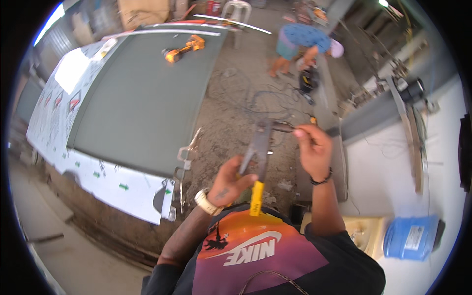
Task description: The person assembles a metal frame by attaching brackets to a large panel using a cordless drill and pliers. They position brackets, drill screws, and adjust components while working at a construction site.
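My left hand is closed around the handles of a hand riveter, in front of my chest. The tool has a grey metal body and yellow grips, and its head points up with the dark nose turned to the right. The lower yellow grip hangs past my fingers. At the tip of the nose, the thumb and fingers of my right hand are pinched together. Whatever sits between those fingertips is too small to make out.
To the left lies a large grey panel on printed white sheeting, with a yellow cordless drill on it. A co-worker bends over a black machine among cables. A blue water jug stands lower right.
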### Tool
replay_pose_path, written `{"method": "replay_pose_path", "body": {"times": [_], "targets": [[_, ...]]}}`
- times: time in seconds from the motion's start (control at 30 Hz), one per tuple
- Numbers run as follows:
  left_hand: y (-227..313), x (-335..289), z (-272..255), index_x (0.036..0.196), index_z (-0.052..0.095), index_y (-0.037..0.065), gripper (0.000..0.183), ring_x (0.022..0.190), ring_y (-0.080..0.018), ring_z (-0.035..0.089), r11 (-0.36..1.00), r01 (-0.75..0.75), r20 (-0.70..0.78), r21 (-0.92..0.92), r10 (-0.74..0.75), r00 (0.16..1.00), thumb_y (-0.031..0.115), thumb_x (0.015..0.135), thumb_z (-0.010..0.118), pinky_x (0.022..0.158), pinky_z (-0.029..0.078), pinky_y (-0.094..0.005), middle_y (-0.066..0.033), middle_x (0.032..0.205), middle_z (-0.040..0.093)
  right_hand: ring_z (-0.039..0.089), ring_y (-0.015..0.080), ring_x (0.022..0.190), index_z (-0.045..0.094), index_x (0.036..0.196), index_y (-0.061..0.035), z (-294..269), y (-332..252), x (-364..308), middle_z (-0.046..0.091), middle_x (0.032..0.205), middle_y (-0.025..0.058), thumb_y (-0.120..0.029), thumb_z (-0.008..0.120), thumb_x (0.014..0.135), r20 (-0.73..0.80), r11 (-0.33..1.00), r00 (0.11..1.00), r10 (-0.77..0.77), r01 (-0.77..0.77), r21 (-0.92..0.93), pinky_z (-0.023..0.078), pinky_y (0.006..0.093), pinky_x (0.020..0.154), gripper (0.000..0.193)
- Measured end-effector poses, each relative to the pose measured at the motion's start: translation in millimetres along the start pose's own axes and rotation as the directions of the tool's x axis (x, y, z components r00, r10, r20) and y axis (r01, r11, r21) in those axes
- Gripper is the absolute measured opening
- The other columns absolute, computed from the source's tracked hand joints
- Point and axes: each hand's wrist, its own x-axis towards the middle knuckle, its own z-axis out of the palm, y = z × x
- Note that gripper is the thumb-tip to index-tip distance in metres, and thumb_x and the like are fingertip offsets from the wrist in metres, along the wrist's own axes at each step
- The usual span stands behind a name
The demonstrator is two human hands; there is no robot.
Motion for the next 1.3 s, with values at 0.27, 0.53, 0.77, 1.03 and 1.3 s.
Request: {"method": "replay_pose_path", "body": {"times": [0.27, 0.53, 0.77, 1.03, 1.3], "targets": [[-3, 2, 9, 0.08, 0.053, 0.009, 0.062, 0.069, -0.0075, 0.044, 0.981, 0.008, 0.001, 0.194, -0.009, 1.0, 0.042, 0.062, 0.102, 0.058, 0.036, -0.027, 0.0051, 0.073, 0.047, 0.061, 0.0154, 0.079, 0.069, 0.095, 0.0044, -17, -18, 3, 0.07, 0.086, 0.008, -0.01, 0.073, 0.097, 0.02, 0.995, 0.995, -0.093, 0.094, -0.026, 0.049, 0.0274, 0.075, 0.015], [-7, -8, 7, 0.091, 0.059, 0.007, 0.047, 0.066, -0.0073, 0.042, 0.99, -0.058, -0.119, 0.13, 0.074, 0.99, 0.034, 0.077, 0.095, 0.057, 0.036, -0.028, 0.0054, 0.071, 0.046, 0.057, 0.0102, 0.078, 0.068, 0.097, 0.0051, -3, -3, 21, 0.068, 0.086, 0.0042, -0.016, 0.07, 0.101, 0.138, 0.997, 0.987, -0.081, 0.08, 0.009, 0.045, 0.0249, 0.07, 0.021], [-6, -16, -6, 0.087, 0.059, 0.006, 0.048, 0.064, -0.0073, 0.041, 0.98, -0.039, -0.166, 0.194, 0.072, 0.984, 0.034, 0.075, 0.096, 0.055, 0.036, -0.0288, 0.0056, 0.068, 0.046, 0.058, 0.0107, 0.078, 0.068, 0.097, 0.0044, 18, -15, 24, 0.068, 0.086, 0.0044, -0.016, 0.068, 0.102, 0.193, 0.993, 0.975, -0.113, 0.103, 0.059, 0.045, 0.0256, 0.07, 0.021], [-9, -28, -19, 0.069, 0.052, 0.006, 0.065, 0.061, -0.0104, 0.043, 0.969, -0.005, -0.257, 0.245, 0.07, 0.964, 0.052, 0.064, 0.098, 0.053, 0.036, -0.0322, 0.0018, 0.063, 0.046, 0.066, 0.0221, 0.079, 0.069, 0.093, 0.0063, 34, -55, 45, 0.071, 0.086, 0.0141, -0.011, 0.07, 0.098, 0.349, 0.896, 0.876, -0.333, 0.409, -0.174, 0.051, 0.0314, 0.075, 0.018], [-1, -34, -45, 0.073, 0.057, 0.003, 0.071, 0.058, -0.016, 0.05, 0.889, 0.019, -0.372, 0.457, 0.171, 0.912, 0.061, 0.059, 0.097, 0.057, 0.046, -0.0366, -0.0066, 0.062, 0.054, 0.057, 0.0132, 0.062, 0.062, 0.075, -0.0008, 76, -66, 38, 0.063, 0.068, 0.0054, -0.031, 0.056, 0.108, 0.361, 0.998, 0.93, 0.065, -0.05, -0.049, 0.044, 0.03, 0.062, 0.045]]}}
